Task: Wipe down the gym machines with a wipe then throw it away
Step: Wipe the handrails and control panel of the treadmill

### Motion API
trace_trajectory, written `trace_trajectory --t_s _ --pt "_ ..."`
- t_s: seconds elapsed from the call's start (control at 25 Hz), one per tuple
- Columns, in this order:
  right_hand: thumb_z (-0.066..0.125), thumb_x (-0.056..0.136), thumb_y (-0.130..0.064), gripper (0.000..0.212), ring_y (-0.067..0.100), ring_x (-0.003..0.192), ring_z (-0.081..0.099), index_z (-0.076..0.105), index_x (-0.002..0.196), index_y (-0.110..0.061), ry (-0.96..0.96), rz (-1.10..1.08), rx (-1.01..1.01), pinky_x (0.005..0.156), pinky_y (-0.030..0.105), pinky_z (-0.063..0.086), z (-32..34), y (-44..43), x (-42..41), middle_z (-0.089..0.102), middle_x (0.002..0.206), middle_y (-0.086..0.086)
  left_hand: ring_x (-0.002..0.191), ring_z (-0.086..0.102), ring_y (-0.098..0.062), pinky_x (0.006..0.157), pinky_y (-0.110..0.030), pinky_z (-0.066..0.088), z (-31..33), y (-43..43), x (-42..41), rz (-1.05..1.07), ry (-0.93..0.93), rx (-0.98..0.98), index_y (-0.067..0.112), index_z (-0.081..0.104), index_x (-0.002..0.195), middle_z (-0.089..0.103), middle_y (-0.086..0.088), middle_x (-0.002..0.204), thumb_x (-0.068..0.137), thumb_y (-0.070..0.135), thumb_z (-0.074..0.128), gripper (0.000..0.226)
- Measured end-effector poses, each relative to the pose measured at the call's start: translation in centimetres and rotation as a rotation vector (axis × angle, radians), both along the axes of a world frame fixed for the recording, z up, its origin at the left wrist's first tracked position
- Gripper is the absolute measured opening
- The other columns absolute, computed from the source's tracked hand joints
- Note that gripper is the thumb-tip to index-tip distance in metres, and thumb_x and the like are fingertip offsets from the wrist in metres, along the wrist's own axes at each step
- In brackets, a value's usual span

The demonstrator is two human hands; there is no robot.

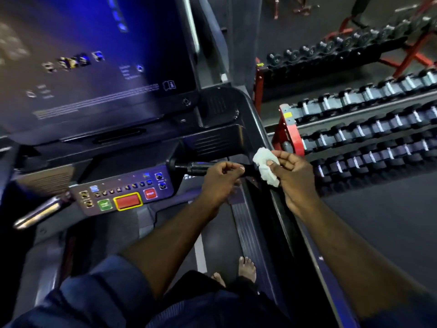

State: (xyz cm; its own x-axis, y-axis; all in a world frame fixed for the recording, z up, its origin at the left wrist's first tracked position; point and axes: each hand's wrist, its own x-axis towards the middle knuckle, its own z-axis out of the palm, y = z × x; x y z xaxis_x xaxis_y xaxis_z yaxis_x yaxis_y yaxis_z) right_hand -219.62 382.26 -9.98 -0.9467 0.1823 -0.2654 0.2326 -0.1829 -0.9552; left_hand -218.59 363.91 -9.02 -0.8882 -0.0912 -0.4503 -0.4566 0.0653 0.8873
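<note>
I stand barefoot on a treadmill with a dark console screen [94,67] and a button panel [123,192]. My right hand [293,176] pinches a crumpled white wipe [266,165] over the right side rail [279,204], close to the black handlebar grip [196,167]. My left hand [222,181] hovers just left of the wipe with its fingers curled, in front of the end of that grip. Whether it holds the grip or nothing is hard to tell.
A silver handlebar [37,214] sticks out at the left. Red racks with several rows of dumbbells [369,129] stand close on the right, beyond the rail. The treadmill belt [208,245] runs under my feet.
</note>
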Motion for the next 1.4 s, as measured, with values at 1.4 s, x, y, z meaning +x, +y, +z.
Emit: trace_trajectory --t_s 1.4 --pt "0.076 0.082 0.015 0.042 0.024 0.106 0.076 0.072 0.118 -0.006 0.181 0.707 0.130 0.094 0.034 0.061 9.1 -36.8 6.3 0.079 0.109 0.009 0.082 0.075 -0.017 0.071 -0.029 0.061 6.3 -36.8 12.0 0.232 0.363 0.016 0.013 0.076 0.109 0.080 -0.007 0.091 0.084 -0.003 0.083 0.031"
